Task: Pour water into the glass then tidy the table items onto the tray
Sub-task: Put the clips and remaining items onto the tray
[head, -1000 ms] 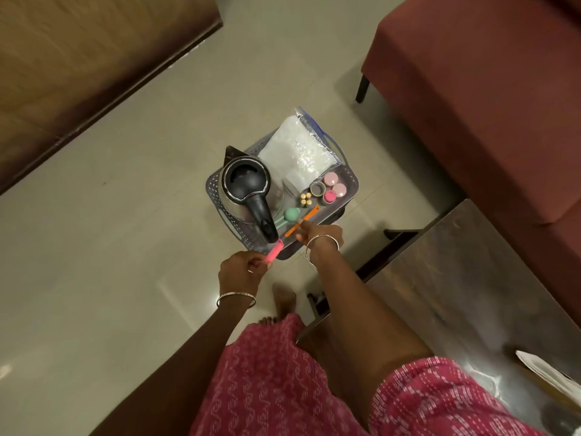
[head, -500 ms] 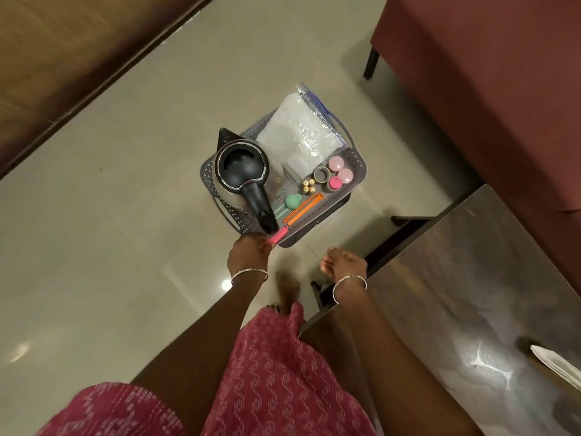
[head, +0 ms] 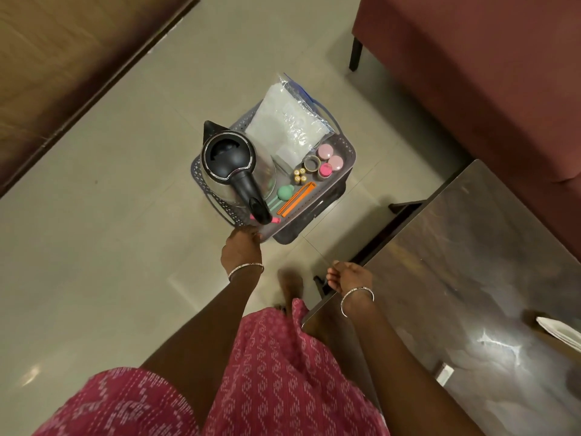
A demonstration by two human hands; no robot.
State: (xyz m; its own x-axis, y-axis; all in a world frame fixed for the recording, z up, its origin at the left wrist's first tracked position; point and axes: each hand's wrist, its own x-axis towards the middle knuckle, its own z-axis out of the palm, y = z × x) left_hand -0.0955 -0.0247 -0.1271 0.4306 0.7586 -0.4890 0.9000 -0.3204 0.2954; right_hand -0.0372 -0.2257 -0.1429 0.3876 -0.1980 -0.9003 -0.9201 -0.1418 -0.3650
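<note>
Your left hand has its fingers curled on the tray edge, right hand loose and empty — a one-sided lift could tip the kettle just beyond those fingers.

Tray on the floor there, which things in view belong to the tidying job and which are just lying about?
Part of the job:
- grey tray
- kettle
- plastic bag
- orange clip
- green sponge
- pink pots
- pink marker
- left hand at the tray's near edge

Just lying about:
- maroon sofa
- dark table
- white paper on the table
</note>
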